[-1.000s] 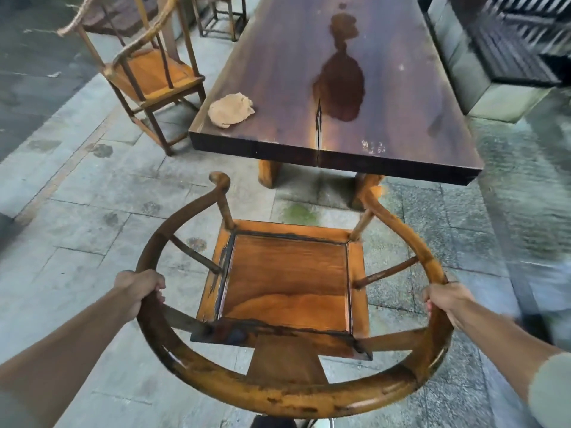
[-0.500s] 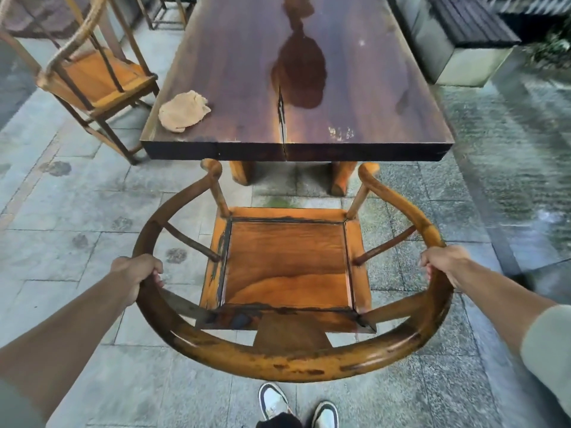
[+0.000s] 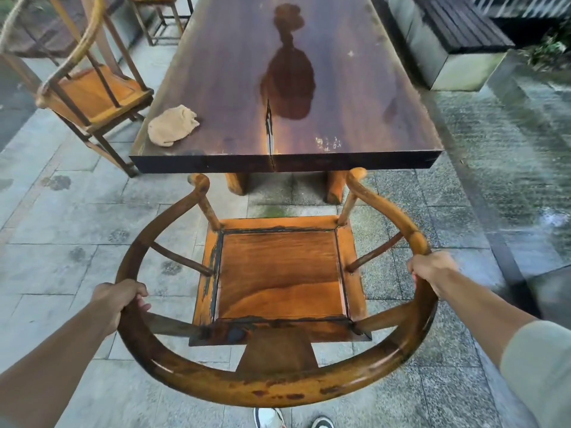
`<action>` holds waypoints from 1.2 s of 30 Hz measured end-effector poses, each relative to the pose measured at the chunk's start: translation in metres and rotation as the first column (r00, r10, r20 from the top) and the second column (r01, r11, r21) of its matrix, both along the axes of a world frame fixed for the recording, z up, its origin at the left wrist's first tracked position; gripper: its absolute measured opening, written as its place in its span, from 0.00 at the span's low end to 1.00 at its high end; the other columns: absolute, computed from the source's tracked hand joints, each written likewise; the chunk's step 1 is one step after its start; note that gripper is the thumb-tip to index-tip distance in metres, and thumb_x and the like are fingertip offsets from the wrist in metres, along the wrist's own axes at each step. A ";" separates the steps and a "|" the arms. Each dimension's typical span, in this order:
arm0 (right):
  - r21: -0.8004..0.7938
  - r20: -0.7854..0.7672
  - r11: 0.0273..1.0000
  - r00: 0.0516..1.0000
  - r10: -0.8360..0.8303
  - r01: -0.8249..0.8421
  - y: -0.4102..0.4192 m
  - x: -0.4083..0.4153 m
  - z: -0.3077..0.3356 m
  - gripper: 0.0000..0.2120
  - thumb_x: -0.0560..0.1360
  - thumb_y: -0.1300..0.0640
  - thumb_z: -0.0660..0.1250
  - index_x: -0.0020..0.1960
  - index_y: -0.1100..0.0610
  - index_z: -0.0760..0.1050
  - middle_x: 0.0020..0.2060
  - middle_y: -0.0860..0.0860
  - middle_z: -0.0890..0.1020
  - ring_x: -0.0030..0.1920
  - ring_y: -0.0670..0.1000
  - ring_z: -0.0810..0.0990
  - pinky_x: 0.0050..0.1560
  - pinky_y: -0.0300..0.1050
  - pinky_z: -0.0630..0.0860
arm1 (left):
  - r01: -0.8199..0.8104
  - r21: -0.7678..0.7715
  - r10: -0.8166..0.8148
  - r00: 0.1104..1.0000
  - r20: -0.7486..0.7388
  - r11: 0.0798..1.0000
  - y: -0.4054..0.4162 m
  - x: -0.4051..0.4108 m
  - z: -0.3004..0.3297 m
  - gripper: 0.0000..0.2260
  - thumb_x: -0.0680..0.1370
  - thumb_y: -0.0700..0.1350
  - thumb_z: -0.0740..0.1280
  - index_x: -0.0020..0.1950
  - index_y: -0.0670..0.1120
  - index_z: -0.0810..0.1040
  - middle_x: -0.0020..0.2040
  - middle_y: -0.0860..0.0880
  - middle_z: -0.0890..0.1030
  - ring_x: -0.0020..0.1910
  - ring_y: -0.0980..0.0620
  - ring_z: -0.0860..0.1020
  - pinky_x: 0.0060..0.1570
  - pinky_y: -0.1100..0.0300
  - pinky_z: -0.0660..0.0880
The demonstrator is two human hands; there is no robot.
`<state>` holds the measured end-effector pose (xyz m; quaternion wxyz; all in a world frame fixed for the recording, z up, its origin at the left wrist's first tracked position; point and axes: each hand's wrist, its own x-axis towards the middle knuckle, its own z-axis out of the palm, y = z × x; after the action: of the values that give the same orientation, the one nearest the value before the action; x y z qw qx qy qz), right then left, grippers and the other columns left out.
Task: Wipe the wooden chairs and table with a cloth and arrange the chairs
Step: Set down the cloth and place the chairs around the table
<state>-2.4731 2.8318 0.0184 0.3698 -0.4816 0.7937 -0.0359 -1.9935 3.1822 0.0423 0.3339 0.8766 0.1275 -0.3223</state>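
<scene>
A round-backed wooden chair [image 3: 279,273] stands right below me, facing the near end of the long dark wooden table [image 3: 355,97]. My left hand [image 3: 119,299] grips the curved rail on its left side. My right hand [image 3: 431,268] grips the rail on the right. The chair's arm tips sit just under the table's near edge. A crumpled tan cloth [image 3: 171,125] lies on the table's near left corner. A wet patch [image 3: 289,81] darkens the middle of the tabletop.
A second wooden chair [image 3: 92,94] stands at the table's left side, and a third chair [image 3: 160,13] further back. A low bench with dark slats [image 3: 454,29] stands at the back right. The stone paving is wet on the right. My shoes [image 3: 293,420] show below the chair.
The chair has swung square to the table's end and come closer to it, its arm tips now at the edge. Both hands have kept their grip on the rail.
</scene>
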 end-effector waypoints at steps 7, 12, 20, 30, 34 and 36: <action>0.073 -0.013 0.997 0.999 0.029 -0.028 -0.001 -0.003 -0.002 0.06 0.69 0.66 0.71 0.44 0.67 0.82 0.26 0.58 0.83 0.24 0.55 0.83 0.26 0.45 0.80 | 0.007 0.022 -0.007 1.000 -0.008 1.000 -0.003 0.000 -0.003 0.04 0.70 0.26 0.68 0.44 0.31 0.76 0.32 0.37 0.77 0.24 0.44 0.75 0.24 0.53 0.79; 0.099 -0.021 0.993 0.998 0.060 -0.058 -0.015 0.005 0.001 0.04 0.71 0.68 0.70 0.44 0.68 0.81 0.30 0.61 0.84 0.31 0.58 0.83 0.45 0.62 0.85 | -0.017 -0.008 0.017 0.999 -0.040 1.000 -0.005 0.004 -0.007 0.04 0.70 0.27 0.68 0.43 0.32 0.76 0.32 0.38 0.76 0.19 0.47 0.74 0.30 0.49 0.82; 0.078 0.027 0.989 0.992 0.121 -0.123 -0.012 0.002 0.004 0.14 0.77 0.55 0.70 0.52 0.67 0.80 0.35 0.62 0.85 0.44 0.63 0.87 0.56 0.61 0.83 | 0.019 -0.038 -0.020 1.000 -0.021 0.999 -0.008 0.008 -0.014 0.07 0.72 0.32 0.72 0.45 0.31 0.77 0.31 0.37 0.79 0.24 0.42 0.80 0.31 0.50 0.82; 0.045 -0.411 0.767 0.688 0.599 -0.641 0.060 0.022 0.017 0.38 0.80 0.37 0.59 0.83 0.54 0.52 0.82 0.60 0.54 0.81 0.63 0.52 0.81 0.63 0.48 | 0.353 0.273 -0.412 0.889 0.199 0.895 0.012 -0.027 0.009 0.31 0.75 0.57 0.68 0.70 0.39 0.68 0.64 0.36 0.71 0.60 0.35 0.74 0.60 0.42 0.74; -0.054 -0.334 0.657 0.634 0.698 -0.752 0.091 0.038 0.041 0.37 0.81 0.37 0.57 0.83 0.55 0.53 0.83 0.58 0.52 0.83 0.61 0.48 0.81 0.64 0.45 | 0.431 0.269 -0.495 0.830 0.257 0.861 0.022 -0.052 0.033 0.27 0.76 0.56 0.67 0.69 0.42 0.69 0.62 0.38 0.70 0.62 0.38 0.73 0.61 0.44 0.72; -0.111 -0.284 0.613 0.616 0.735 -0.782 0.102 0.053 0.056 0.36 0.82 0.38 0.57 0.83 0.55 0.53 0.83 0.58 0.54 0.82 0.59 0.50 0.81 0.63 0.46 | 0.492 0.260 -0.554 0.778 0.297 0.831 0.020 -0.061 0.046 0.27 0.77 0.56 0.67 0.71 0.43 0.69 0.63 0.39 0.70 0.62 0.38 0.73 0.61 0.45 0.72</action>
<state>-2.4206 2.9337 0.0745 0.2071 -0.8125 0.5380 0.0865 -2.0550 3.2026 0.0883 0.1732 0.9458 -0.1584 -0.2245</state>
